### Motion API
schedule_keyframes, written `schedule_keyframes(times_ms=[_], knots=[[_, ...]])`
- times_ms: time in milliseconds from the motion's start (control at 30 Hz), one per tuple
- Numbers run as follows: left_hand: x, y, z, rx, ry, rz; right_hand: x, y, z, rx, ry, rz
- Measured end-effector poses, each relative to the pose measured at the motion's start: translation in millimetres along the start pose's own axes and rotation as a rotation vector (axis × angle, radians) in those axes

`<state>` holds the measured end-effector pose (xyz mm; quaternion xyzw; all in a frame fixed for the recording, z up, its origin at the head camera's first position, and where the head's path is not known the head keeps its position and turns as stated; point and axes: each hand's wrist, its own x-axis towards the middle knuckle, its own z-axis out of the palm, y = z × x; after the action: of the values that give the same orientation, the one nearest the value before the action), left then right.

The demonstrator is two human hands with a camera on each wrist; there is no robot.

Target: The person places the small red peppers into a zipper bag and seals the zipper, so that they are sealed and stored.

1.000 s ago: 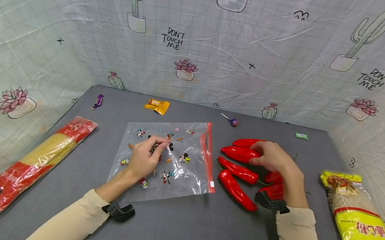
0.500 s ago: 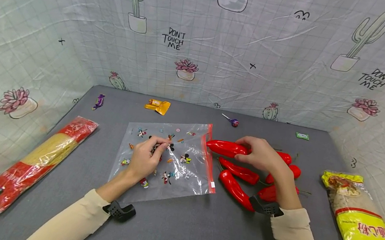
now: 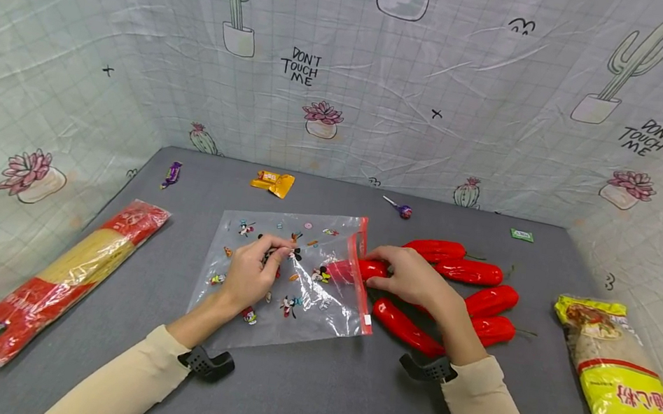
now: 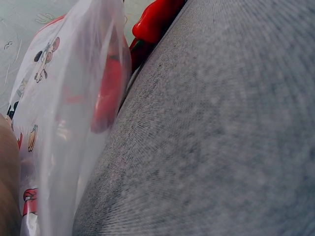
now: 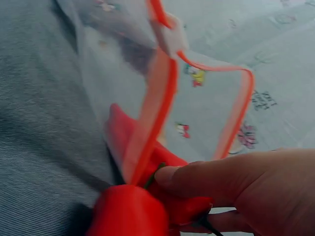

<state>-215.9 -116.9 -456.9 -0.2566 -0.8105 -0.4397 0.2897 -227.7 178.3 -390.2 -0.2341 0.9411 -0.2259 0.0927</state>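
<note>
In the head view a clear zip bag printed with cartoon figures lies with its red-edged mouth to the right. My left hand pinches its upper film near the middle. At the mouth, my right hand grips a red chili pepper by its rear part. The pepper's front half is inside the bag, showing through the film in the left wrist view. In the right wrist view the bag's red zip edge gapes around the pepper, my thumb on top of it. More red peppers lie around the right hand.
A red pasta pack lies at the left, a yellow bag of pasta at the right. Along the back are a purple candy, an orange-wrapped candy, a lollipop and a green wrapper. Printed cloth hangs behind.
My right hand has lifted a red chili pepper from the group and moved left, bringing its front end into the bag's mouth. My left hand keeps its pinch on the film.
</note>
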Motion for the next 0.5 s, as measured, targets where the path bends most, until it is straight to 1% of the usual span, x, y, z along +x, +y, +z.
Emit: schedule_keyframes(times_ms=[133,333,400,500], knots=[[-0.4,0.0,0.1,0.001,-0.002,0.001,3.6,-2.7,6.2,-0.009,-0.014,-0.029],[0.1,0.9,-0.6,-0.01,0.002,0.008,5.6,-4.8,8.3,-0.012,0.011,-0.063],[0.5,1.2,-0.9,-0.017,0.006,0.009,5.4,-6.3,8.9,0.004,0.025,-0.078],[0.9,1.6,-1.4,-0.022,0.01,0.007,6.4,-8.9,11.9,0.073,0.031,-0.125]])
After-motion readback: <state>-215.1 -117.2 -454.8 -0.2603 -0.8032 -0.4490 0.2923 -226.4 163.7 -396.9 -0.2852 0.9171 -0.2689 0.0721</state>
